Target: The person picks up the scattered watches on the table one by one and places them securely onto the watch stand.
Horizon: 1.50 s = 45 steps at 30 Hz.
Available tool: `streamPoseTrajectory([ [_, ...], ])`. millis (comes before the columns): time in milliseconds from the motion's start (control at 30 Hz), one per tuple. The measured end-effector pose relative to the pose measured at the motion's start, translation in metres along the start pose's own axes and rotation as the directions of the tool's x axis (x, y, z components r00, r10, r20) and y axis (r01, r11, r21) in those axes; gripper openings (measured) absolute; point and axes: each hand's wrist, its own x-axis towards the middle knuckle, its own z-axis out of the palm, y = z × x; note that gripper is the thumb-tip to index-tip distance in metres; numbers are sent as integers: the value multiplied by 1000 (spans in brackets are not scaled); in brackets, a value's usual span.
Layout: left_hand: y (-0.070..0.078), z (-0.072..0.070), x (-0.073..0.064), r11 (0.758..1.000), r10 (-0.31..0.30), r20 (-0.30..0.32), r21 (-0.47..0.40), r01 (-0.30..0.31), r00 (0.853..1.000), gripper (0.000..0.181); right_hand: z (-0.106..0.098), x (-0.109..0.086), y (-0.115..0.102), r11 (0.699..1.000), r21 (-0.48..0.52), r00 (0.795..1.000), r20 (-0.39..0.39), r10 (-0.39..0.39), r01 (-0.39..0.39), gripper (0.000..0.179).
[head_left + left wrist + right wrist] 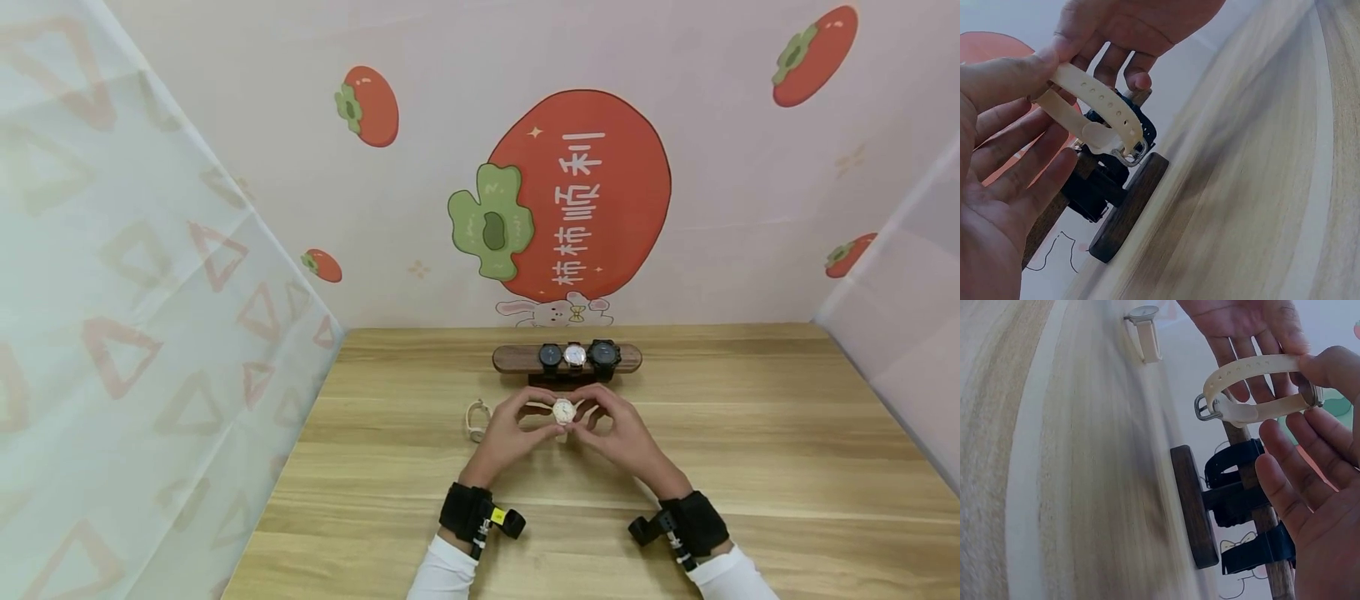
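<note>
Between both hands, in front of the stand, is a wristwatch (564, 411) with a cream strap, its round pale dial facing up toward the head camera. The left hand (507, 435) pinches it from one side with thumb and fingers. From the other side the right hand (624, 435) grips it the same way. Both wrist views show the strap (1099, 95) fastened into a loop by a silver buckle (1207, 407), hanging below the dial. Left of the hands, a second pale-strapped watch (1149, 341) lies on the table.
Behind the hands, a dark wooden watch stand (513, 359) carries a black watch (551, 356), a white-faced watch (575, 355) and a larger black watch (603, 353). It stands on the wood-grain table (750, 467), near the printed back wall (720, 275).
</note>
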Motion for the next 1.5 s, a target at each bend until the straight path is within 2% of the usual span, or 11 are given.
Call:
streamPoseTrajectory([
  [267,0,-2,-1,999,16,32,51,-18,999,45,1,-2,1,1000,-3,999,11,-30,30,41],
  [600,0,-8,-1,992,29,66,119,-36,997,47,0,-1,-2,1000,-11,999,45,-14,14,42],
  [800,0,-9,-1,984,58,80,164,-71,995,46,0,-2,-1,1000,-15,998,55,-15,16,42],
  [1000,-4,-11,1,988,86,77,123,-95,993,44,-2,-1,0,999,-15,997,67,-31,32,42],
  [1133,-5,-12,2,991,73,68,105,-80,995,43,-7,0,2,998,-25,997,64,-50,52,42],
  [1300,-5,-13,2,994,42,55,102,-48,998,43,-22,3,7,993,-103,998,19,-55,57,38],
  [1500,-5,-15,3,993,44,33,109,-47,998,45,-45,13,14,964,-253,988,-106,-116,86,31],
])
